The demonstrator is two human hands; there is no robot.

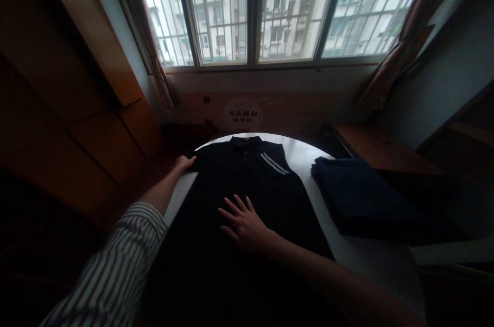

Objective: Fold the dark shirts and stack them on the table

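Logging my right hand (243, 223) lying open on the black polo shirt (235, 178), my left hand (184, 164) unclear in its hold, any drag risking wrinkles.

Polo shirt (247, 173) on table (370, 260), folded clothes (358, 198) to R.

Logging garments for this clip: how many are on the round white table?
2: a black polo shirt flat in the middle, and a folded dark navy garment to its right; that pile may hide more.

The left hand (183, 164) reaches far forward, fingers together — the right hand (244, 224) lies palm down, fingers spread.
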